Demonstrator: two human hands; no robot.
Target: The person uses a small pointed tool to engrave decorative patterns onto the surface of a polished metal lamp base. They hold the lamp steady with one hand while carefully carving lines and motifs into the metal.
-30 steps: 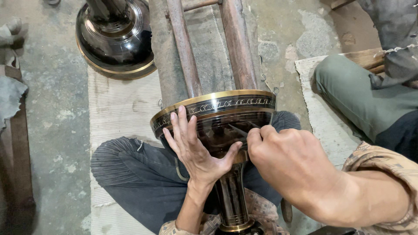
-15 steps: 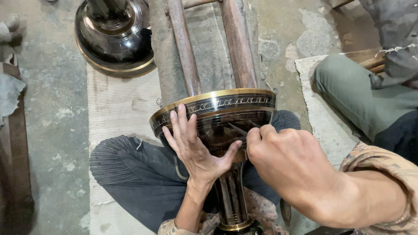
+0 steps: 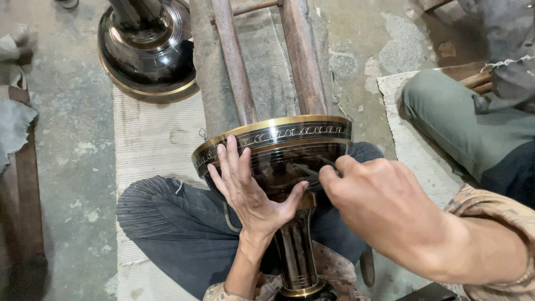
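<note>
Sitting cross-legged on the floor [image 3: 72, 156], a person holds a big dark metal vase [image 3: 278, 161] across the lap. It is shiny black and brown, with a gold rim and a band of curly line patterns around its wide end. Its thin neck runs down toward the person's body, and a gold ring shows near the bottom of the picture.

The left hand [image 3: 251, 192] lies flat and open on the side of the vase. Its fingers [image 3: 231, 159] spread up to the patterned band, and the thumb presses against the neck. It steadies the vase but does not close around it.

The right hand [image 3: 384, 209] is clenched around a thin dark tool [image 3: 306, 170]. The tool's tip touches the dark side of the vase, just below the gold rim. Most of the tool is hidden inside the hand, so I cannot tell what kind of tool it is.

The wide end of the vase leans on two long brown wooden bars [image 3: 267, 61] that run away from the person.

A pale woven mat [image 3: 150, 139] lies on the floor under the person's legs. At the top left, another shiny dark metal piece [image 3: 147, 53] with a gold edge stands partly on the mat.

On the right, another person's knee in green trousers [image 3: 462, 122] rests on a second mat.
</note>
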